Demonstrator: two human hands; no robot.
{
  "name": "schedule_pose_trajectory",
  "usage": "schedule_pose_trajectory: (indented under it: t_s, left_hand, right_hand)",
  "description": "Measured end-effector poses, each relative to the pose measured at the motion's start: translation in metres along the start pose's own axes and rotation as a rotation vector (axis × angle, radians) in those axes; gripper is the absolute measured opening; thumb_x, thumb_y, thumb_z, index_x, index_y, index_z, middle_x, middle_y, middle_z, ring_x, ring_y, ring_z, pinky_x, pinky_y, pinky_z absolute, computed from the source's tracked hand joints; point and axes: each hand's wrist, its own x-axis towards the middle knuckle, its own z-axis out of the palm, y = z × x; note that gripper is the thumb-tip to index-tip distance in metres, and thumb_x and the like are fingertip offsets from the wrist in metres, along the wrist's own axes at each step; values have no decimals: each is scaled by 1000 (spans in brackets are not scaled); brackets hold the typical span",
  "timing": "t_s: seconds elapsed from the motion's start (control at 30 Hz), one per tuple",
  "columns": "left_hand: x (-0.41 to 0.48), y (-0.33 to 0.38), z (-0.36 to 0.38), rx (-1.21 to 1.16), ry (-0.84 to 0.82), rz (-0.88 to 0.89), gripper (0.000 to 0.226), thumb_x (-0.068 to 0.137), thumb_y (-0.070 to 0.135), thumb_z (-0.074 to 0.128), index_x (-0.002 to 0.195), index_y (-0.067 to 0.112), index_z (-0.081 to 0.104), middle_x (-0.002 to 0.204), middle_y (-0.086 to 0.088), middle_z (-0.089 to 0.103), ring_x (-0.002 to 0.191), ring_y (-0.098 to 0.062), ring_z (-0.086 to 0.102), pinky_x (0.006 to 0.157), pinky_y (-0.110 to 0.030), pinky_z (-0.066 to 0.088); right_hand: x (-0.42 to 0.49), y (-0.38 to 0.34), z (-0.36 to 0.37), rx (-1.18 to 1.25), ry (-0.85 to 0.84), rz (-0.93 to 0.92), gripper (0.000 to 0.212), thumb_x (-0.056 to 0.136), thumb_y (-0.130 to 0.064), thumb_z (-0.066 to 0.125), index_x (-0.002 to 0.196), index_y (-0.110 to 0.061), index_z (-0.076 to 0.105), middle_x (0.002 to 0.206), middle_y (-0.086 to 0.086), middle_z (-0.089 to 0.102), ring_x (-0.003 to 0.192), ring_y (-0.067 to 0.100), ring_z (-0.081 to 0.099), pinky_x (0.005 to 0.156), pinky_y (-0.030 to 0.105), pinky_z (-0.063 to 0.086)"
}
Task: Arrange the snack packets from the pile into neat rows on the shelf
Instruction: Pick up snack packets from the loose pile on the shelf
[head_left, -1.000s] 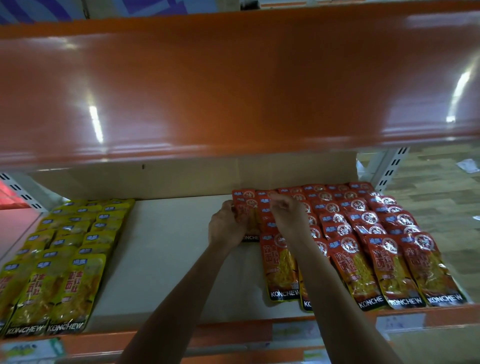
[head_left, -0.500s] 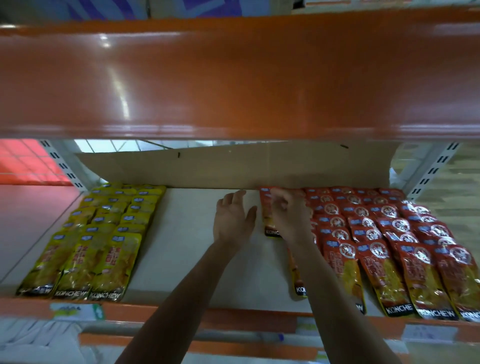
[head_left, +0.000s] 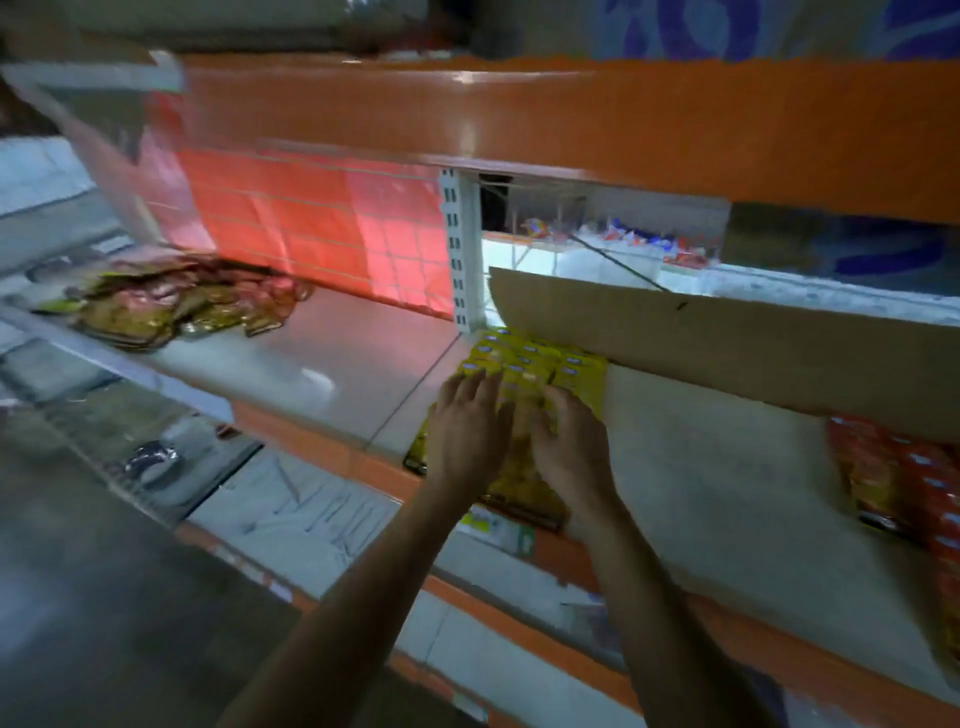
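Snack packets, status. The loose pile (head_left: 171, 301) lies heaped left of the white upright (head_left: 457, 249), unsorted, with gold and reddish wrappers mixed. The yellow rows (head_left: 540, 361) sit just right of the upright, overlapped front to back. The red rows (head_left: 909, 483) are well right of it and cut by the frame edge. Bare shelf (head_left: 701, 467) lies between the two blocks, and a cardboard sheet (head_left: 727, 353) stands behind them.

Hands: both are over the yellow rows. The left hand (head_left: 467, 431) has its fingers straight and spread and holds nothing. The right hand (head_left: 566, 441) has its fingers bent down onto the packets. Blur stops me telling whether it pinches one.

My judgement: two blocks are laid and I am tidying the yellow one. The pile remains, so the task is partway through.
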Motion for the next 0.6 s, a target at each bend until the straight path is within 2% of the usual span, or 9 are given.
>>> schedule_pose_trajectory:
  t_s: [0.07,0.2,0.6]
  left_hand:
    - [-5,-41,-16,-4,23,-75,48,98,39,39,142,18,42,147,-1,43,137,-22,32,108,-36,30]
    - [-15,-115,-40,22,34,-156,50,100,42,35,143,18,40,148,-2,41,139,-22,30,110,-38,31]
    - [-5,-279,-71,52,55,-407,58,98,48,36,147,17,31,150,-6,38,140,-26,28,111,-43,31]
  right_hand:
    - [-2,-30,36,52,2,-22,35,95,-20,53,127,-7,58,128,12,61,121,27,53,97,27,32]
    - [-5,-82,98,130,-54,-24,37,94,-19,54,129,-7,56,133,10,57,125,24,50,102,27,31]
    - [26,-180,238,137,-229,-135,41,97,-28,51,136,-15,49,142,3,50,130,20,47,106,31,36]
